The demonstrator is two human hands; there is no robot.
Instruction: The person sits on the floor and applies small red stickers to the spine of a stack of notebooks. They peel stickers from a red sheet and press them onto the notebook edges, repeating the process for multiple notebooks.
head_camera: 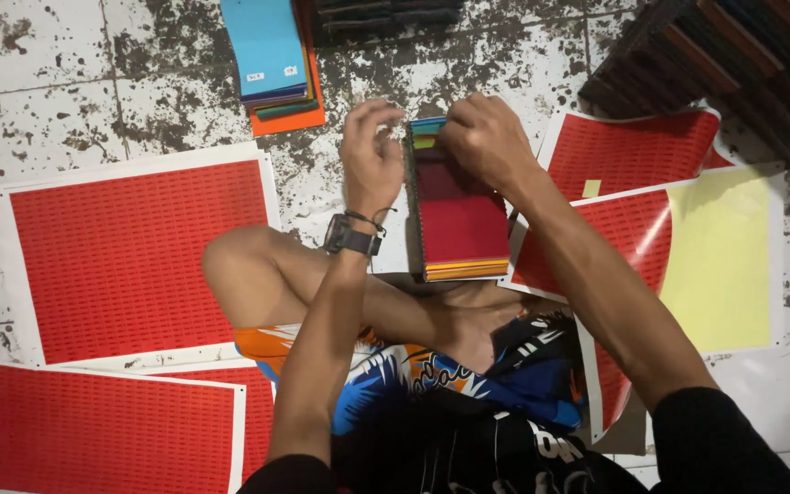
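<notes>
You've got the swatch stack [457, 215] propped against your knee, dark-red sheet up, so both hands can work its far edge. Your left hand [372, 151] pinches the left corner, and your right hand [485, 137] grips the top sheets. Red sticker sheets [134, 256] lie on the floor [38, 101] either side.

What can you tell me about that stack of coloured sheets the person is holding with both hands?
The stack of coloured sheets is a thick, oblong bundle of what looks like cloth or paper swatches. A dark red sheet lies on top; blue, green and yellow edges show at the far end and orange and yellow layers at the near end. Its left side looks dark and bound. It rests flat over the person's crossed legs. The left hand and right hand pinch its far end with their fingers.
</notes>
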